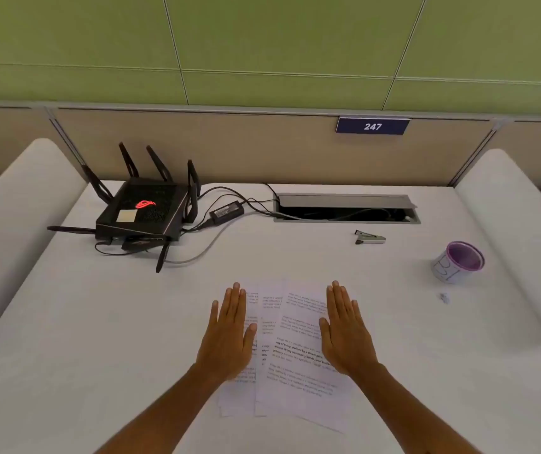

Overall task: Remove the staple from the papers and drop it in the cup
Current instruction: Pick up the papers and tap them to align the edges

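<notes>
Printed white papers [290,352] lie fanned out on the white desk in front of me. My left hand [230,332] rests flat, palm down, on their left side, fingers together and holding nothing. My right hand [344,332] lies flat on their right side in the same way. I cannot make out a staple in the sheets. A staple remover [370,237] sits farther back on the desk, right of centre. The white cup with a purple rim [457,262] stands at the far right, apart from both hands.
A black router [146,211] with several antennas, a power brick [226,212] and cables occupy the back left. An open cable tray [344,208] is set into the desk at the back. A small crumpled scrap [444,297] lies in front of the cup. White padded dividers flank the desk.
</notes>
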The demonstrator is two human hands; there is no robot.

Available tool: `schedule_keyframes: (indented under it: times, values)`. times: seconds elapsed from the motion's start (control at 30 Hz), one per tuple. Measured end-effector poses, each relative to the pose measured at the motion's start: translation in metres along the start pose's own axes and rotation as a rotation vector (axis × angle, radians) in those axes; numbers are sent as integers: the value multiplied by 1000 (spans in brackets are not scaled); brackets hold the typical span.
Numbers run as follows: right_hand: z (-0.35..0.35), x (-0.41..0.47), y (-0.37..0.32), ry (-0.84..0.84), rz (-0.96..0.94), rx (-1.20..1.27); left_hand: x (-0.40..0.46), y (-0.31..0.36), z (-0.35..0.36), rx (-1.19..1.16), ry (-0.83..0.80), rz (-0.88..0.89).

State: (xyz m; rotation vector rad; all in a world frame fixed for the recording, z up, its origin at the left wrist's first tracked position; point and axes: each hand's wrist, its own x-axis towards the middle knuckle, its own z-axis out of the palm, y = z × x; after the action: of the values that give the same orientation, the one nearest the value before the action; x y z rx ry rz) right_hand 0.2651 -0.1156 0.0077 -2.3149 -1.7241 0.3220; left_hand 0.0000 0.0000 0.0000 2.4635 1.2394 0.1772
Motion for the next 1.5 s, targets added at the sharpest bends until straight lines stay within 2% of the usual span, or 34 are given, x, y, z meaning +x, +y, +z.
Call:
schedule_keyframes:
  times: [0.17,0.4,0.47,0.6,0.7,0.77,0.83,0.97,1.13,1.5]
  values:
    - [24,-27,2,-97,33,-30,-30,-3,27,-22,-42,-41]
    - [36,-39,-2,-114,32,-23,-50,1,50,-90,-100,-83]
    - [33,-34,-3,-66,41,9,-46,-1,48,-104,-91,-97]
    - [29,-26,-1,209,18,79,-35,-2,27,-259,7,-158]
    - [24,-27,-2,293,87,147,-28,-11,16,-316,165,-163]
    - [24,-32,-4,265,163,146,-24,-21,17,-327,222,-185]
    - [27,-41,-4,218,209,114,-17,-28,15,-327,206,-232]
    - [39,-58,2,96,303,56,0,-45,14,-225,7,-289]
    - [47,-70,2,-64,328,1,16,-61,19,-58,-215,-207]
    - [52,-60,-30,-148,261,-32,14,-47,28,-29,-199,-127]
